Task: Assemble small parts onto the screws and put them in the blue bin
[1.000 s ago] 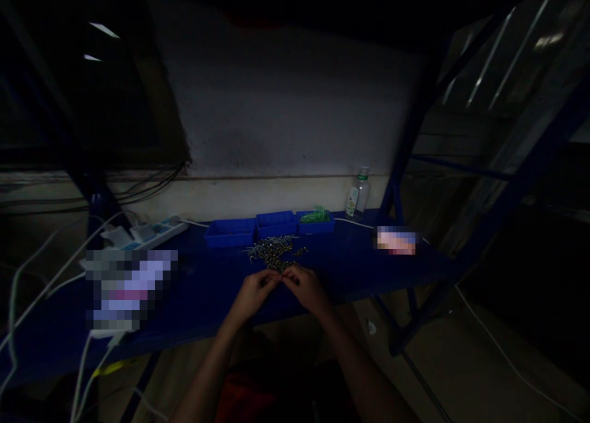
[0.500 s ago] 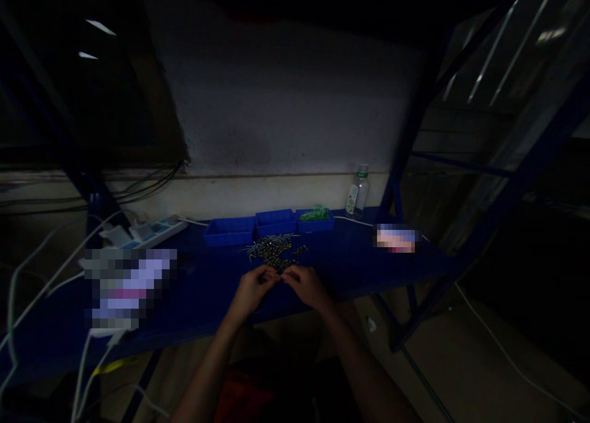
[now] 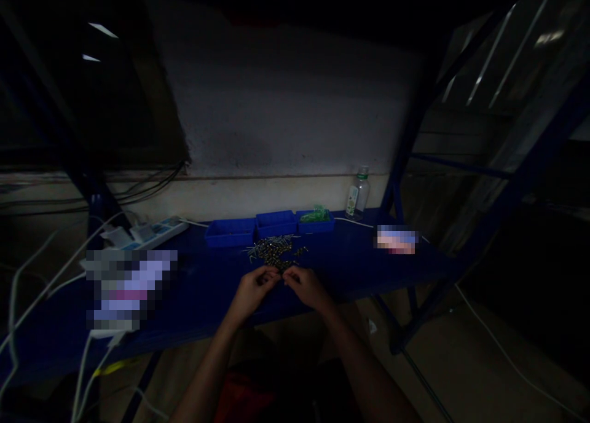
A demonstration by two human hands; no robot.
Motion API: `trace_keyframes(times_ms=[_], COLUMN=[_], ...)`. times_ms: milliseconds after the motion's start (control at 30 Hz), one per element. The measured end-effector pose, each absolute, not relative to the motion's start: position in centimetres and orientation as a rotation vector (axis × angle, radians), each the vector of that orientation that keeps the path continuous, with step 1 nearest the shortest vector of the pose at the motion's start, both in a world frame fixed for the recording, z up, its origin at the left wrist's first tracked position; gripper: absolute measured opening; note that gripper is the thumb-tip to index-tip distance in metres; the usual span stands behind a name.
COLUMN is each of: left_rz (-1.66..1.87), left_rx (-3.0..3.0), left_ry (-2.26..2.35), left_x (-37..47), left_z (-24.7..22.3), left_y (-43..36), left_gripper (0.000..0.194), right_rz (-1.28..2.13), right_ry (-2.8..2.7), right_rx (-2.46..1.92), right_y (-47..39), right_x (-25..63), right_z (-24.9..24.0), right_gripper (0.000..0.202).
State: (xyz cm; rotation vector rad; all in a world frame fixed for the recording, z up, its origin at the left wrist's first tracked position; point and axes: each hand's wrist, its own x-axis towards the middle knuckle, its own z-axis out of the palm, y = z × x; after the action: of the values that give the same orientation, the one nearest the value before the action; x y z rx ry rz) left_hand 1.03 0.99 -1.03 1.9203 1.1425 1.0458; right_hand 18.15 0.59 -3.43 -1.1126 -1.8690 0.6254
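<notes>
Your left hand (image 3: 253,288) and right hand (image 3: 306,286) bunch fingertips at the metal pile's (image 3: 273,249) six o'clock; the glint between them is gone, so whether they pinch anything, you can't tell.

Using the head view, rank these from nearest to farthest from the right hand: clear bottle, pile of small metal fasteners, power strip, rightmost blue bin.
From the right hand:
1. Pile of small metal fasteners: just beyond the fingertips.
2. Rightmost blue bin: behind the pile, slightly right.
3. Clear bottle: back right, near the wall.
4. Power strip: far left.
</notes>
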Motion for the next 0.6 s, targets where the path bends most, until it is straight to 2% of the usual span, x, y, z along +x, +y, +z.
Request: trace_keyframes(times_ms=[600], left_rz=[0.990], left_rx=[2.100], left_ry=[1.005], left_x=[0.96], left_z=[-0.30], left_y=[0.46], left_gripper=[0.020], right_rz=[0.618], right_ry=[-1.970], right_rx=[-1.057], right_y=[0.17], right_x=[18.46], right_z=[-2.93], right_gripper=[0.015])
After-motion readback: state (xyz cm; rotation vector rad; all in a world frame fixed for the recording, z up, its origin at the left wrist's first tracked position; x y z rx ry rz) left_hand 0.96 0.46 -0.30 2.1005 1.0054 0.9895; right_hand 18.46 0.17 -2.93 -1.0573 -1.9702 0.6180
